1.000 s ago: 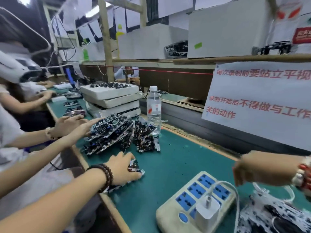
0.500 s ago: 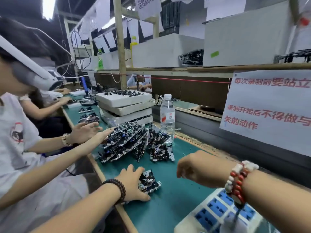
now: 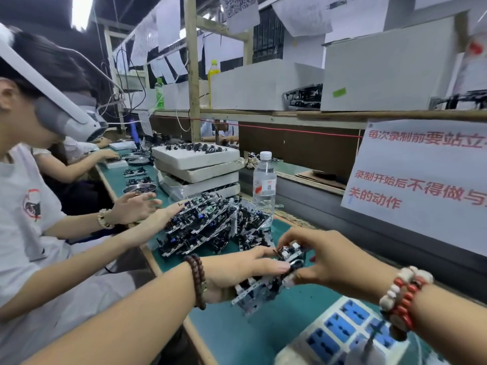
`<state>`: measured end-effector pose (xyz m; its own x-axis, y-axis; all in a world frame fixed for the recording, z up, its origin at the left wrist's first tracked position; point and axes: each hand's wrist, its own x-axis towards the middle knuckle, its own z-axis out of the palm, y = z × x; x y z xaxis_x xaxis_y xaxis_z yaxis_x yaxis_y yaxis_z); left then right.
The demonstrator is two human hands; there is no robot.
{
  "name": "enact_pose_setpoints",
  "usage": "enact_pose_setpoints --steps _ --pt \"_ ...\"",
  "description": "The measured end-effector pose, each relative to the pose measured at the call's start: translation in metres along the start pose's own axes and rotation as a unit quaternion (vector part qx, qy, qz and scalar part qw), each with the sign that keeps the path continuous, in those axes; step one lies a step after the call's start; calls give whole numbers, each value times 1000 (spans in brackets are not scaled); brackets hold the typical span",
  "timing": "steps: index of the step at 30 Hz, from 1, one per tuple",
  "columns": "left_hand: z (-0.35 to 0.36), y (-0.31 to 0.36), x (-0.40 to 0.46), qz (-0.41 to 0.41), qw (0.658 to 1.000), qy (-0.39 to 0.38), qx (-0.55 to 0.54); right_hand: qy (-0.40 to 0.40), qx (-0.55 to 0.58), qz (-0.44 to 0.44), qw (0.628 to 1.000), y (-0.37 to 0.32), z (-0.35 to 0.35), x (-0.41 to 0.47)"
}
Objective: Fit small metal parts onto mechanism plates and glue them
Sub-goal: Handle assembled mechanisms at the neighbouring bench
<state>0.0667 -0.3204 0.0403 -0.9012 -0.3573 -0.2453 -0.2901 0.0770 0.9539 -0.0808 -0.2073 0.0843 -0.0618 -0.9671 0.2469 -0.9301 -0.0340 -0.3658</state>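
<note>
A small stack of mechanism plates (image 3: 257, 292), metal with black parts, lies on the green bench mat (image 3: 250, 335) in front of me. My left hand (image 3: 237, 272) rests on this stack with fingers stretched over it. My right hand (image 3: 320, 262) has come across and pinches the topmost mechanism plate (image 3: 291, 254) between thumb and fingers at the far end of the stack. A large leaning pile of mechanism plates (image 3: 208, 227) stands farther along the mat.
A neighbour's two hands (image 3: 155, 214) touch the large pile from the left. Behind it are stacked foam trays (image 3: 197, 167) and a water bottle (image 3: 264, 185). A white power strip (image 3: 340, 333) with blue sockets lies at lower right. A printed notice (image 3: 421, 185) hangs on the right.
My right hand has swung left across the power strip to the stack under my left hand and taken hold of the top plate. The view has turned left.
</note>
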Motion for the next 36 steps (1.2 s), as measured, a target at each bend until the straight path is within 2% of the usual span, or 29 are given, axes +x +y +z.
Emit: enact_pose_setpoints --steps 1,3,4,5,7,10,12,14,16,19,23,26,28,31,36 --pt "2 4 0 -29 999 2 -29 4 3 10 1000 0 -5 -5" --pt "4 19 8 -60 998 -35 2 14 7 28 999 0 -13 -17" --pt "6 29 5 -77 995 -66 -24 20 15 39 999 1 -16 -23" --pt "5 34 -2 -67 990 -108 -55 26 36 54 998 2 -20 -31" --pt "2 39 -8 -43 988 -132 -65 42 95 100 990 7 -27 -47" --pt "18 55 -6 -23 997 -63 -30 83 181 182 963 17 -39 -75" --pt "35 60 -3 11 999 -38 -14 110 270 237 927 20 -49 -92" --pt "57 60 3 31 999 -39 -23 132 325 288 891 20 -57 -107" --pt "82 62 12 57 998 -3 -29 147 372 322 858 19 -63 -123" --pt "105 75 21 100 993 62 -18 160 422 344 823 16 -70 -143" --pt "113 101 28 155 984 82 -12 209 488 335 778 16 -76 -155" --pt "119 120 28 195 974 111 36 241 530 326 745 16 -76 -156" --pt "124 129 27 222 964 120 85 241 533 322 744 15 -78 -160" --pt "139 135 27 251 954 109 119 205 487 339 778 21 -85 -178" --pt "179 134 36 216 967 37 133 164 337 414 830 38 -99 -226"
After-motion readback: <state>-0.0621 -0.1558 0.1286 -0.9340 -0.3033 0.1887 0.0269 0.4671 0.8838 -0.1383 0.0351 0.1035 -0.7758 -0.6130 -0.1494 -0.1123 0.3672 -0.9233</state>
